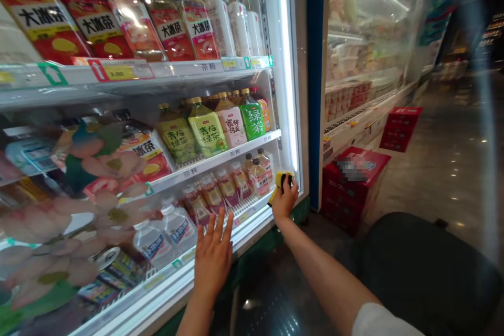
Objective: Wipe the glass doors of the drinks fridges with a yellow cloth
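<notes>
My right hand grips a yellow wiping pad with a black handle, held against the lower right corner of a fridge's glass door. Its exact kind is partly hidden by my fingers. To the left, my left hand is raised with fingers spread, at the lower part of the glass; whether it touches cannot be told. Behind the glass, small amber tea bottles and clear water bottles stand on the bottom shelf. A pink flower decal covers the glass at left.
Large iced tea bottles and green tea bottles fill the upper shelves. Red cartons stand on the floor at right, beside a second chiller. A dark rounded object is close by at lower right.
</notes>
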{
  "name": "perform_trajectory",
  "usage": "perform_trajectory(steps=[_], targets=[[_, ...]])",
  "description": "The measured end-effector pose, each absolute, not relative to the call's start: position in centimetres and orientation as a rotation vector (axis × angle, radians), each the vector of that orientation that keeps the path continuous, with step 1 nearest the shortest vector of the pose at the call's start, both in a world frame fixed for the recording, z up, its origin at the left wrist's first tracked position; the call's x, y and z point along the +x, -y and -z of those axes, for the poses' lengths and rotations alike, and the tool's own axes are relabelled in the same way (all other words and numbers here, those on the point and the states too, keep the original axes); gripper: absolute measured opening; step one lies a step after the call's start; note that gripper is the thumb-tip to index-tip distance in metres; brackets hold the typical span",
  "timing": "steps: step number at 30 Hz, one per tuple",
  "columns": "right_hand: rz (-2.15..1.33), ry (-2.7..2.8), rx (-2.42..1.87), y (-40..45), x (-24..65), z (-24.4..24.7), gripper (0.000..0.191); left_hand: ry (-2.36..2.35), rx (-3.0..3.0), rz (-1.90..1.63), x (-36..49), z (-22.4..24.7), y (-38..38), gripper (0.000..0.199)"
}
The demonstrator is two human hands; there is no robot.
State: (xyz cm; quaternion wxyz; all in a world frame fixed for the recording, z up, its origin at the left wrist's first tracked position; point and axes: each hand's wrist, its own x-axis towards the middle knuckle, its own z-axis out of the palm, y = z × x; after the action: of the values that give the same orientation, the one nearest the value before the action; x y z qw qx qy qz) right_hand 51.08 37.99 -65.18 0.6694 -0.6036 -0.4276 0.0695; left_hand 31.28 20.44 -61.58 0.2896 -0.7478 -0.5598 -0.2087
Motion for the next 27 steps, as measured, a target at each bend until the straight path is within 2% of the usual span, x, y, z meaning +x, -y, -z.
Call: perform_trajectory(steps=[5, 11, 16, 23, 27], targets=[[-0.172, 0.934, -1.261, -40.0, 51.8, 63.2, 0.061, 1.508, -2.034, 0.496, 32.9, 62.0, -21.0, 0.086], [-0.263, 0.823, -1.391, -40.8, 53.6, 64.4, 0.06, 1.494, -2.047, 0.519, 33.7, 62.8, -22.0, 0.089], [-0.171, 1.043, -1.25, -42.4, 55.3, 61.9, 0.062, 1.507, -2.047, 0.519, 34.1, 62.8, -22.8, 0.089], [-0.315, 0.858, -1.374, -42.2, 56.6, 64.7, 0.061, 1.503, -2.035, 0.524, 33.8, 62.3, -23.2, 0.091], [-0.258, 0.931, -1.263, -44.0, 56.9, 62.6, 0.059, 1.471, -2.017, 0.544, 33.6, 62.4, -23.5, 0.089]])
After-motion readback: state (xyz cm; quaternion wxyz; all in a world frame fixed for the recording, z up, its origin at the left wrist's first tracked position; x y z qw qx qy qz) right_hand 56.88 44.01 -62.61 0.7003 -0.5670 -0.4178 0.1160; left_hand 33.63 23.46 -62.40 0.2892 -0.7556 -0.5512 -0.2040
